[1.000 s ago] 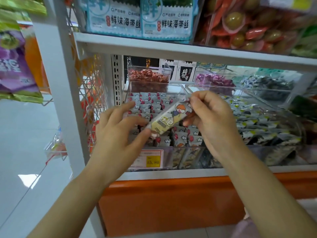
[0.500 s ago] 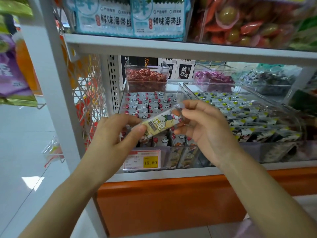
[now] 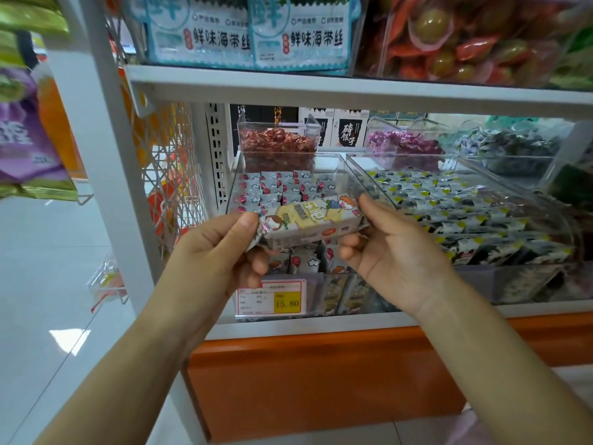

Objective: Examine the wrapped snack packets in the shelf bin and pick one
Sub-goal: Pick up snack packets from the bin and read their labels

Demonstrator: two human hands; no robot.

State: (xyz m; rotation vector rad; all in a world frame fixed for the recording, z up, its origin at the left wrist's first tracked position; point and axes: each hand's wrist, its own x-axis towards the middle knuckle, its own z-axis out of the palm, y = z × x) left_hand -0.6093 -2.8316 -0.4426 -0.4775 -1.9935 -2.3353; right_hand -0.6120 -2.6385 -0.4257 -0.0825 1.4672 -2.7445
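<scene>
Both hands are holding one packet (image 3: pixel 308 220) level, just above the near end of the clear bin (image 3: pixel 233 187). The left hand (image 3: pixel 221 252) is pinching the left crimp between thumb and fingers, and the right hand (image 3: pixel 391 255) is gripping the right end. Examining is going best with fingers staying on the ends, leaving the printed face uncovered, and with the packet tilting slowly toward the eyes without the middle being squeezed.

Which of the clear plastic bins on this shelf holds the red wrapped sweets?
The small clear plastic bin at the rear left, behind the larger bin of grey packets. Its rear neighbours hold purple sweets and bluish ones.
</scene>
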